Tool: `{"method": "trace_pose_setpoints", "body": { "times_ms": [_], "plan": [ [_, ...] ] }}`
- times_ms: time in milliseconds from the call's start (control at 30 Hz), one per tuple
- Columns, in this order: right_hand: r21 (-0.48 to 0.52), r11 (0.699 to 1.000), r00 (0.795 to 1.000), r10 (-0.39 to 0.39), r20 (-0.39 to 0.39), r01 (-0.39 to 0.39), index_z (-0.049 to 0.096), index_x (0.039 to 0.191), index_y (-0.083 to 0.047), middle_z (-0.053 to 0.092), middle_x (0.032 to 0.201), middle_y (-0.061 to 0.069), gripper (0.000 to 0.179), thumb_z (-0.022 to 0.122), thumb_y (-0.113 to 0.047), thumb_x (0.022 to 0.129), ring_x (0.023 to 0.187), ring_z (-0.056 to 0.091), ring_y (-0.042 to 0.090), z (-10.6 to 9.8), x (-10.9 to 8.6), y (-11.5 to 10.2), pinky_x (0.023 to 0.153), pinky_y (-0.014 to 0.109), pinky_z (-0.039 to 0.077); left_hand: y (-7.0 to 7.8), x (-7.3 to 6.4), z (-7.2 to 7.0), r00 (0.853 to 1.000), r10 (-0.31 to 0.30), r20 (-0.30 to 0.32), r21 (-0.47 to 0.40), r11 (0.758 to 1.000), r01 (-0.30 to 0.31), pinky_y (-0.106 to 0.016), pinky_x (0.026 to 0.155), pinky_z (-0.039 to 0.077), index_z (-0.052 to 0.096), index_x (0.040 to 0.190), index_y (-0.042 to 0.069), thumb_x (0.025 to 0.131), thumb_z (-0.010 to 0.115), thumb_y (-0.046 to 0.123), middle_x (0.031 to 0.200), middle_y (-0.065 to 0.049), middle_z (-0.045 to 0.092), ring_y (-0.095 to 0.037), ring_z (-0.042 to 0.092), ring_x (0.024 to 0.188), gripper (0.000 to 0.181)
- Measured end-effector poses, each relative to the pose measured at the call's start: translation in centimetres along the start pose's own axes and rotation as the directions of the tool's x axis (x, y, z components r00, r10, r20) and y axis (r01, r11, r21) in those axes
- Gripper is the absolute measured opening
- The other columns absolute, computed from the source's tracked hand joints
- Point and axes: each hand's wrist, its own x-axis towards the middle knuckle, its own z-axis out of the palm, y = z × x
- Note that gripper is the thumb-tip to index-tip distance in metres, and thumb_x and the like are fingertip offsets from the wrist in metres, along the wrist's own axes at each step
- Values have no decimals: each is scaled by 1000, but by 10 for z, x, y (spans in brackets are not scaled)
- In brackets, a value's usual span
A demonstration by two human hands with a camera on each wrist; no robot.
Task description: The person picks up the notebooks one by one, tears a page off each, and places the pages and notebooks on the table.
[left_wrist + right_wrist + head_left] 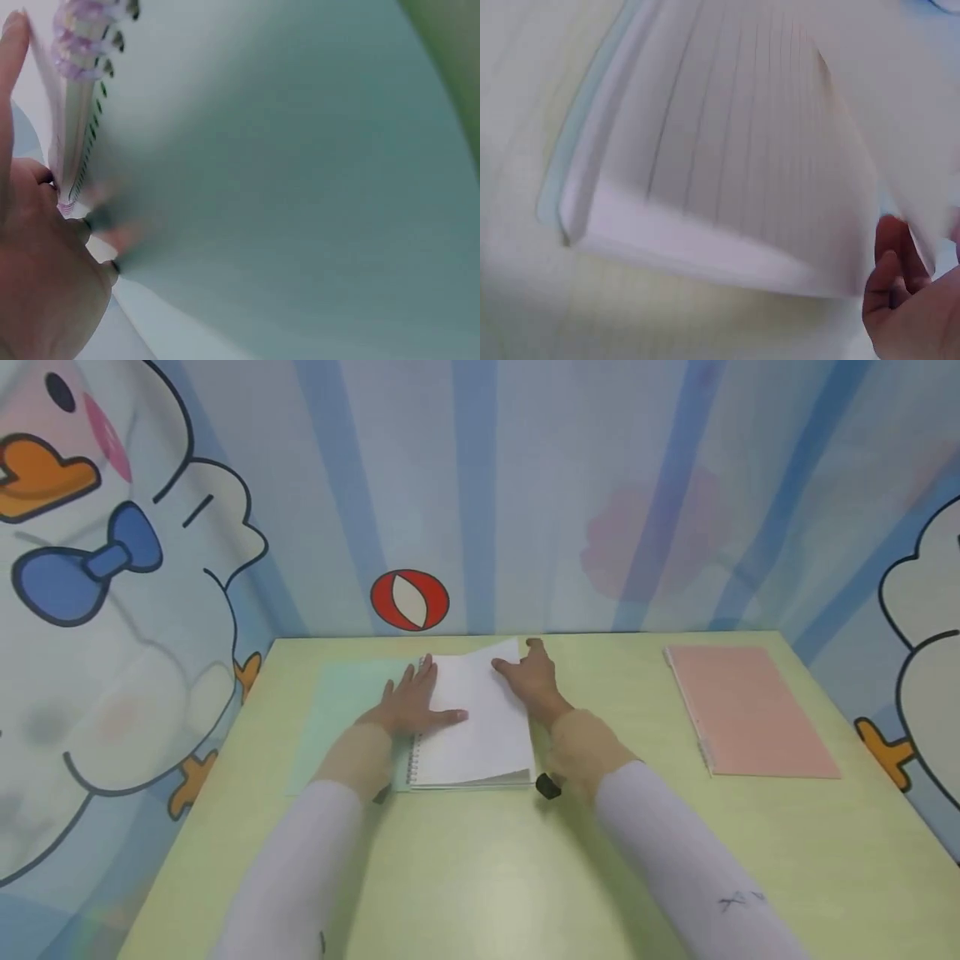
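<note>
A spiral-bound notebook lies open, its mint green cover point(341, 693) folded out to the left and its white pages on the right. My left hand point(411, 700), fingers spread, rests across the coil binding point(90, 45) and the page's left side. At the upper right corner, my right hand point(536, 681) pinches a white page point(480, 727) between thumb and fingers. That corner is raised, and the page bends away from the stack. Beneath it, the right wrist view shows a ruled sheet point(727, 135) with the lifted page's shadow across it.
To the right on the pale yellow-green table point(465, 868) lies a pink notebook point(750, 710) with its binding facing left. Behind the table's back edge stands a blue striped backdrop point(525, 485) with cartoon ducks, which also covers both sides.
</note>
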Motion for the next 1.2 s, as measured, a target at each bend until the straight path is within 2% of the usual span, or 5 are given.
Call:
{"method": "trace_pose_setpoints", "body": {
  "times_ms": [133, 300, 533, 800, 1200],
  "plan": [
    [-106, 994, 1000, 1, 14, 0, 64, 121, 7, 66, 124, 22, 36, 67, -23, 103, 113, 60, 33, -1, 6, 11, 96, 43, 50, 6, -3, -6, 1000, 1, -9, -28, 1000, -1, -65, 126, -1, 1, 170, 5, 96, 42, 83, 178, -11, -9, -40, -7, 162, 115],
    [-89, 987, 990, -133, 54, 137, 50, 94, 0, 49, 91, 14, 27, 63, -21, 106, 85, 43, 27, -2, 8, 19, 76, 39, 36, 9, -7, -9, 999, -29, -28, -11, 1000, 29, -64, 127, 0, 0, 170, 5, 102, 39, 76, 178, -11, -9, -39, -5, 163, 105],
    [-23, 977, 972, -210, 103, 213, 57, 108, 0, 61, 102, 14, 24, 59, -25, 109, 91, 53, 23, -5, 1, 25, 82, 38, 45, 6, -4, -6, 998, -38, -45, -8, 999, 38, -63, 127, -1, -2, 170, 6, 102, 39, 77, 178, -10, -10, -37, -6, 163, 106],
    [44, 976, 965, -220, 145, 216, 61, 113, -3, 66, 95, 10, 24, 60, -26, 110, 83, 57, 21, -8, -3, 41, 75, 34, 46, 7, -4, 3, 1000, -25, -12, -35, 999, 24, -62, 127, -3, -5, 169, 6, 100, 37, 79, 177, -10, -12, -36, -9, 163, 109],
    [122, 962, 953, -260, 155, 243, 59, 111, -1, 67, 93, 12, 25, 60, -26, 111, 79, 57, 20, -8, -2, 41, 70, 33, 47, 8, -5, 0, 1000, -16, -16, -12, 1000, 16, -65, 126, -3, -7, 169, 7, 97, 44, 81, 177, -8, -16, -37, -10, 163, 115]
  ]
}}
